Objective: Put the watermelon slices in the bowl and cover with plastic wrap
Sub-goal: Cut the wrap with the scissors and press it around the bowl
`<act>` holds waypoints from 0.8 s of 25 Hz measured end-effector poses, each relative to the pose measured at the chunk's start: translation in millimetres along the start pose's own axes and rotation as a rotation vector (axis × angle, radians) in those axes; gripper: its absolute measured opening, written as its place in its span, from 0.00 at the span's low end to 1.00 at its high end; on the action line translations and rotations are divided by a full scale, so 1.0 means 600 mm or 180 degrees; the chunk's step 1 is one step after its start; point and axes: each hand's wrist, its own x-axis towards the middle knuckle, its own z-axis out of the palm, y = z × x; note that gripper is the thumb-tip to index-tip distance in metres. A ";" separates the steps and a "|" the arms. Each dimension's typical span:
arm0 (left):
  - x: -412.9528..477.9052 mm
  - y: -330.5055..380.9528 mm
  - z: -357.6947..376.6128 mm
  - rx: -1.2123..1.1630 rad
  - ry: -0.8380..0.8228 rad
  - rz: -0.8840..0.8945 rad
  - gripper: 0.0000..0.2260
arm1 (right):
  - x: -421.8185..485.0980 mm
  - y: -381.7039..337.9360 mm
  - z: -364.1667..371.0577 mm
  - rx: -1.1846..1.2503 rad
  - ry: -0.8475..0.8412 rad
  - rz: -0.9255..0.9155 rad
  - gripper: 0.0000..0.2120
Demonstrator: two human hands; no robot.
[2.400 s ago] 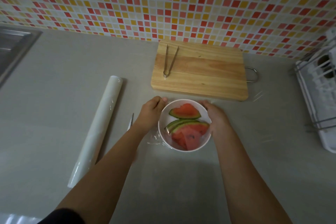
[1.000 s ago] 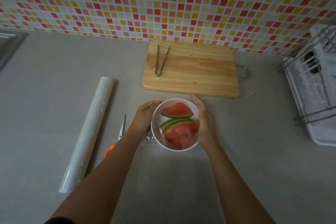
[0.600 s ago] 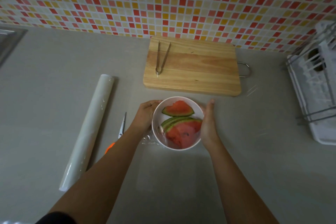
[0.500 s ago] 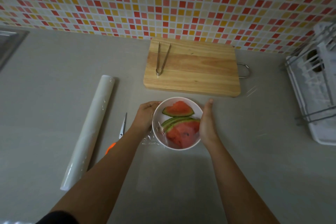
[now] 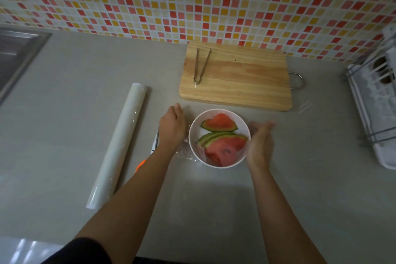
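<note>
Grey countertop (image 5: 64,135): watermelon slices (image 5: 220,139) already sit in white bowl (image 5: 216,113) between the hands, plastic wrap (image 5: 186,155) lies loosely over it, left hand (image 5: 171,128) flat against its side, right hand (image 5: 260,146) open beside, empty; tucking the edges looks left.

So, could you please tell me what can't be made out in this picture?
- Scissors: head view, mostly hidden under the left forearm.
- Right hand: its fingers are motion-blurred.
- Plastic wrap over the bowl: too clear to judge the seal.
- Dish rack: cut off by the right edge.
</note>
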 end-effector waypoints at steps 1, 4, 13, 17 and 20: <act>-0.003 -0.006 -0.010 -0.0171 0.0185 -0.0110 0.22 | -0.001 0.003 -0.007 0.0406 -0.0049 -0.0088 0.34; -0.048 -0.026 -0.030 -0.1142 0.0323 -0.0004 0.25 | -0.019 0.011 -0.013 0.1223 -0.0580 -0.0370 0.26; -0.120 -0.035 0.019 0.0966 -0.0183 0.1083 0.36 | -0.043 0.019 0.024 0.0898 -0.0517 0.0273 0.29; -0.126 -0.024 0.008 0.0897 0.0111 0.0881 0.40 | -0.052 0.003 0.007 -0.0417 -0.0197 -0.0413 0.33; -0.152 -0.035 -0.010 0.0661 0.0375 0.0914 0.42 | -0.023 -0.014 -0.013 -0.0426 -0.0246 -0.0998 0.36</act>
